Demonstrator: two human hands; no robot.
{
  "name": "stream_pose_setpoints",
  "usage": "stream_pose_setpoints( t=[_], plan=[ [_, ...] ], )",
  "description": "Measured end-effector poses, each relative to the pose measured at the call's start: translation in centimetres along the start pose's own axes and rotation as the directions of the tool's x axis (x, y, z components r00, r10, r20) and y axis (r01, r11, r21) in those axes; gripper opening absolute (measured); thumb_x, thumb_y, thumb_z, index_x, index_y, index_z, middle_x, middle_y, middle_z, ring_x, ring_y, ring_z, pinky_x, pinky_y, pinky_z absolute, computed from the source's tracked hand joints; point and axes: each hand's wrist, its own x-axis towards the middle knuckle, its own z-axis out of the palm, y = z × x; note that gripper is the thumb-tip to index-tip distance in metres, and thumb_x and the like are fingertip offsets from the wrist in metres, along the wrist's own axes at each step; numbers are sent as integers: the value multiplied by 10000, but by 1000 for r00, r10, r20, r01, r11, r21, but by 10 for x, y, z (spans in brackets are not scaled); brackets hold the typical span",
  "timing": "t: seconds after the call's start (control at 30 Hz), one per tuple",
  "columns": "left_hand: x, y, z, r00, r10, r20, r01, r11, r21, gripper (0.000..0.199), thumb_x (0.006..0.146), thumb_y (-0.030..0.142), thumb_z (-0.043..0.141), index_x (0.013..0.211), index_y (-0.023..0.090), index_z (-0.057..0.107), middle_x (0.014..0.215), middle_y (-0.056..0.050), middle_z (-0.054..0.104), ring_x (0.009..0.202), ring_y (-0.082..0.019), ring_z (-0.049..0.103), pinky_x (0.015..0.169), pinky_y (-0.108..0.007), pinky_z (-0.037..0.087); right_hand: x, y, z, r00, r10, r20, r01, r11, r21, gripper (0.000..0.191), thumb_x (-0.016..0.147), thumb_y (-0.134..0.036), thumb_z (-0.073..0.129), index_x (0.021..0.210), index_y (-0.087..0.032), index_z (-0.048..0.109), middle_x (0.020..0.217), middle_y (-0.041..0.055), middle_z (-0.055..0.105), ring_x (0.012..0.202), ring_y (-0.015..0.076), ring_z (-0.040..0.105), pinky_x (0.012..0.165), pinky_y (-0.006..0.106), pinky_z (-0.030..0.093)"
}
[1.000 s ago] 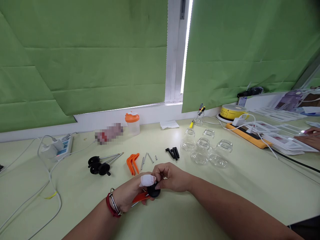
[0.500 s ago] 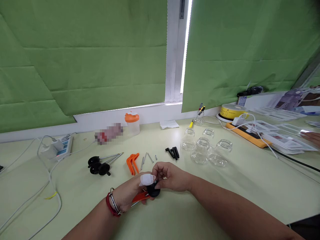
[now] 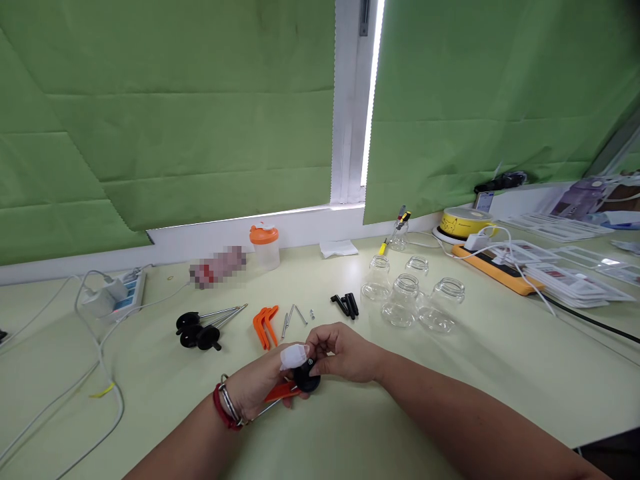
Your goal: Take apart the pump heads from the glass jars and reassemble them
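Observation:
Just above the table, my left hand (image 3: 263,380) is closed around a black round lid (image 3: 306,381) with an orange handle (image 3: 283,391) and a thin metal rod (image 3: 266,409) pointing down and left. A white wrapping covers the left thumb. My right hand (image 3: 347,353) is closed too, its thumb and curled fingers pressed to the top of the lid. Between them a small silver fastener (image 3: 310,362) shows. The fingers hide part of the lid. Beyond the hands lie orange handles (image 3: 265,327), screws (image 3: 291,315) and small nuts (image 3: 312,314).
Black lids with rods (image 3: 200,333) lie to the left, and black bent pieces (image 3: 345,306) lie ahead. Several glass jars (image 3: 400,303) stand to the right. An orange-lidded cup (image 3: 265,247), a power strip (image 3: 131,293) with cables and an orange-black strip (image 3: 495,270) are farther out.
My hands have barely shifted; the left thumb and the lid tilt slightly, and more of the rod shows. Another person's hand at the far right has left the view.

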Motion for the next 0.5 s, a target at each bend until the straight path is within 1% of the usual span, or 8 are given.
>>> stream_pose_setpoints(
  t=[0.13, 0.27, 0.37, 0.5],
  plan=[
    [1, -2, -1, 1000, -1, -14, 1, 1000, 18, 465, 684, 590, 573, 873, 166, 568, 792, -61, 607, 696, -192, 597, 544, -250, 380, 0, -1, 0, 1000, 7, -12, -7, 1000, -2, 243, 590, -180, 764, 767, -134, 604, 694, -20, 567, 631, 93, 484, 617, 251, 402],
    [1, -5, -3, 1000, 15, -6, -14, 999, 31, 481, 695, 595, 573, 922, 171, 567, 826, -61, 604, 716, -190, 592, 554, -251, 385, 0, -2, -1, 1000, 0, -29, -1, 1000, -20, 235, 576, -174, 768, 751, -133, 615, 670, -23, 565, 619, 94, 477, 600, 247, 398],
    [0, -5, -2, 1000, 24, 3, -24, 999, 24, 467, 697, 589, 579, 907, 172, 571, 822, -54, 600, 708, -184, 588, 551, -248, 382, -1, -3, -2, 1000, -9, -27, 8, 999, -42, 228, 578, -176, 767, 746, -134, 619, 652, -27, 555, 605, 91, 465, 587, 241, 390],
    [-1, -2, 1, 1000, 22, -21, -22, 1000, -4, 444, 670, 560, 613, 867, 164, 582, 774, -44, 598, 674, -173, 577, 523, -235, 359, -2, -4, -2, 1000, -22, -1, 22, 998, -66, 219, 590, -174, 758, 755, -137, 619, 643, -32, 544, 589, 86, 450, 573, 233, 379]
  ],
)
